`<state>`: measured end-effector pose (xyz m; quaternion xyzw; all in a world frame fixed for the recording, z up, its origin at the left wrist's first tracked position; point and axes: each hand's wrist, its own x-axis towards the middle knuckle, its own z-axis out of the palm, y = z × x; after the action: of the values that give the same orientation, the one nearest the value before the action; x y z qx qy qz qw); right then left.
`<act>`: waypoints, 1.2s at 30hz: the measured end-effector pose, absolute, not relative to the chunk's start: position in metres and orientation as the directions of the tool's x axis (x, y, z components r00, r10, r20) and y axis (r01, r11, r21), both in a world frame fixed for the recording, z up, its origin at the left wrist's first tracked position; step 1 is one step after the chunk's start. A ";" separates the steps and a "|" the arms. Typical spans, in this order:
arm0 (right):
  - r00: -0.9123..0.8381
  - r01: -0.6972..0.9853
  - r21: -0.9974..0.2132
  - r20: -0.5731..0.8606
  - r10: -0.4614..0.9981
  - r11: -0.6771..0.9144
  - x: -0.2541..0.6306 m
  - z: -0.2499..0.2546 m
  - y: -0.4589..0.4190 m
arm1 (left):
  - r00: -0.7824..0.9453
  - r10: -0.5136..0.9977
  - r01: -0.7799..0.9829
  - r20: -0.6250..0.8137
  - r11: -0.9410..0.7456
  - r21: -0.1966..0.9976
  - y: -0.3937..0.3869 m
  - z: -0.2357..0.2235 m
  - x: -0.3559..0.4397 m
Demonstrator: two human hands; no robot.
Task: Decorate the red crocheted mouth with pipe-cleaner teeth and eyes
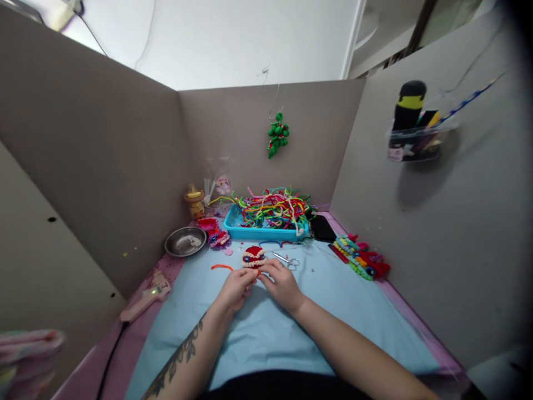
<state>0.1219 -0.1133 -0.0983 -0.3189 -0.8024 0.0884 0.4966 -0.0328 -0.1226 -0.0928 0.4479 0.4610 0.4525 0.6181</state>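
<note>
My left hand (pixel 238 288) and my right hand (pixel 285 288) meet over the blue cloth, their thumbs and fingertips pinched together on an orange yarn strand (pixel 221 267). One end of the strand sticks out left of my left hand, and a bit of orange shows between the fingertips. Just beyond the fingers lies a red and cream crocheted piece (pixel 254 256) with blue eyes; its near edge is partly hidden. Small scissors (pixel 286 260) rest to the right, behind my right hand.
A blue tray (pixel 266 234) heaped with coloured yarn stands at the back. Beside it are a metal bowl (pixel 185 242), a black phone (pixel 322 228) and colourful crocheted pieces (pixel 361 258). A corded pink glue gun (pixel 145 301) lies left. Grey panels (pixel 266 166) enclose the table.
</note>
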 end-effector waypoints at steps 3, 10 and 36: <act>-0.303 0.493 -0.417 0.741 0.600 0.764 0.120 -0.100 -0.114 | 0.150 0.975 -0.136 -0.165 0.186 0.973 -0.123 -0.096 -0.032; -0.332 0.558 -0.373 0.719 0.611 0.741 0.121 -0.099 -0.113 | 0.115 0.991 -0.010 -0.065 0.066 0.998 -0.123 -0.098 -0.033; -0.426 0.446 -0.307 0.754 0.501 0.841 0.127 -0.099 -0.111 | 0.162 0.982 -0.302 -0.093 0.139 0.943 -0.124 -0.093 -0.036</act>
<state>0.1271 -0.1115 -0.0990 -0.2805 -0.8438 0.0300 0.4565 -0.0364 -0.1244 -0.0930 0.4193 0.4056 0.5045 0.6365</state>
